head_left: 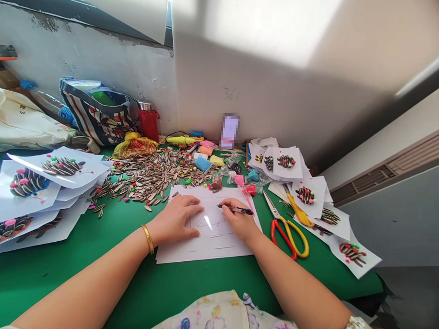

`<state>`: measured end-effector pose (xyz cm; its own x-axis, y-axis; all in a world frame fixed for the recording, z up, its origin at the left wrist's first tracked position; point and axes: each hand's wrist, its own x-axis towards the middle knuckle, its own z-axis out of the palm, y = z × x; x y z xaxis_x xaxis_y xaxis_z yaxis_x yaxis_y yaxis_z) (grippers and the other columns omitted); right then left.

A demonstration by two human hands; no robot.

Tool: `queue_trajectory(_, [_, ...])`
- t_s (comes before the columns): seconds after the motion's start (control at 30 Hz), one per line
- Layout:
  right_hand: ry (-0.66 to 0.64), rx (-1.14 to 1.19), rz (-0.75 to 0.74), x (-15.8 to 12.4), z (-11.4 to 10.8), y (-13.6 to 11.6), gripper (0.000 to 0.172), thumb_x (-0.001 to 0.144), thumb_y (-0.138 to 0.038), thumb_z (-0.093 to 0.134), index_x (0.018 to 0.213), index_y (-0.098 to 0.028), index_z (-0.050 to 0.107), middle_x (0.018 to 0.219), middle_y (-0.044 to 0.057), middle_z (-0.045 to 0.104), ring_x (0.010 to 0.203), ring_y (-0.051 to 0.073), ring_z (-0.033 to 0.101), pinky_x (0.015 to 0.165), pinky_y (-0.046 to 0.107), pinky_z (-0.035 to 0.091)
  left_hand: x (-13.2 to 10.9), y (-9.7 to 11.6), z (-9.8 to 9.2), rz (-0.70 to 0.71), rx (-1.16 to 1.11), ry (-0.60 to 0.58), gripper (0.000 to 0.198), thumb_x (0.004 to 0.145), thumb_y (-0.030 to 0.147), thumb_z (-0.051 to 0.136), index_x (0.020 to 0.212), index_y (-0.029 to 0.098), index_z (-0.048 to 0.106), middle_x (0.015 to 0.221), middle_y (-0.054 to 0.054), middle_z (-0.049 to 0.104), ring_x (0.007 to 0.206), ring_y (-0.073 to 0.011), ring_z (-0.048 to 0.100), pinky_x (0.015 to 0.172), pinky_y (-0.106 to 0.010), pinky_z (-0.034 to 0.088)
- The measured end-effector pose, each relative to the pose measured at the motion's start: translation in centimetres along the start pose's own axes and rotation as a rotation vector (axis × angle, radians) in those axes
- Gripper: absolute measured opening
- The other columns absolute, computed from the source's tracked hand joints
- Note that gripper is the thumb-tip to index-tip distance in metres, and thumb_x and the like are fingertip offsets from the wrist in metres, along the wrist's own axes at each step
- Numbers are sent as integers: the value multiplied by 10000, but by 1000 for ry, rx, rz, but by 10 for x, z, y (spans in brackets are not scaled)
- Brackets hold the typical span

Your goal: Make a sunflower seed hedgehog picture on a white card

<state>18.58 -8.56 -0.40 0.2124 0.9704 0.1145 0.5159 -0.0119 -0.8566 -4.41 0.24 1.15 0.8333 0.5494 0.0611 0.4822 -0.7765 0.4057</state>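
A stack of white paper (208, 244) lies on the green table (100, 264) in front of me. My left hand (176, 219) rests flat on the top sheet, fingers stretched out, a gold bangle on its wrist. My right hand (239, 221) is closed round a black pen (237, 210), whose tip touches the sheet over a faint curved outline. Just right of that hand lie scissors with red and yellow handles (288, 229).
A heap of striped sunflower seeds (151, 174) spreads behind the paper, with coloured clay blocks (205, 160) beside it. Finished seed-and-clay pictures on white cards lie at the left (36, 185) and right (314, 199). A striped bag (95, 111) and red flask (148, 121) stand at the wall.
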Motion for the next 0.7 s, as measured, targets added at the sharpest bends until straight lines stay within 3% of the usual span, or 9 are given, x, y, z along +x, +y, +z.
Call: queue_trajectory(0.7, [-27,-35,11,0,-1,-1,187,854,-278,500,900,-227,674,848,8,694,819,202,626,746,314,478,0,1,0,-4,-10,1,658,670,436,817,1280,266,642,1397,-98,538,1309,-327,456,1147,-501,295])
